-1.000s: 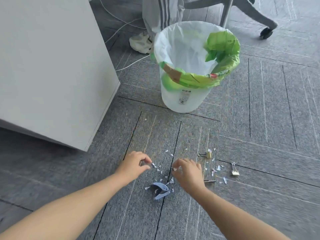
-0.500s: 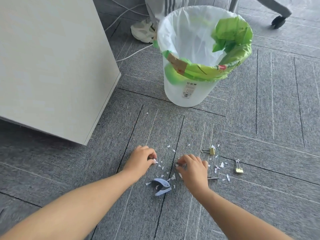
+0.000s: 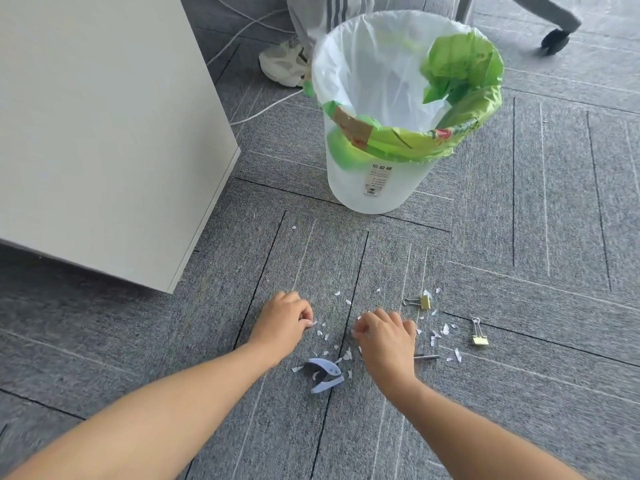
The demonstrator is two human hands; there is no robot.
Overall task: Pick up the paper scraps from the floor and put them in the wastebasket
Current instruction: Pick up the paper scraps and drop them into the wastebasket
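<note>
Paper scraps (image 3: 445,328): small white flakes strewn on the carpet floor (image 3: 519,375), thickest between the two hands and trailing toward the right, across a dark tile seam.
Handling: judged near weightless, limp and easily torn. They lie flat in the pile, so a flat grasp would likely slide over them. A fingertip or nail pinch at one edge suits each flake, and a draught or quick sweep could scatter them.
Left hand (image 3: 285,320): fingers curled together, tips down on the floor. A white flake sits at the thumb and forefinger tips, apparently pinched.
Right hand (image 3: 386,336): fingers bent, tips pressed among the flakes. Whether one is gripped cannot be told.
Non-paper items among the scraps: a blue hole punch (image 3: 323,374) just nearer than the hands, two brass binder clips (image 3: 424,301) (image 3: 479,337) to the right, and a short metal pin (image 3: 427,357) beside the right wrist. These should be left behind.
Wastebasket (image 3: 374,188): translucent white, lined, upright on the floor, well beyond the hands. Green wrapping (image 3: 460,74) is draped over its rim.
Surroundings: white cabinet (image 3: 104,133) at the far left. A shoe (image 3: 282,64) and a chair castor (image 3: 556,41) lie behind the basket.
</note>
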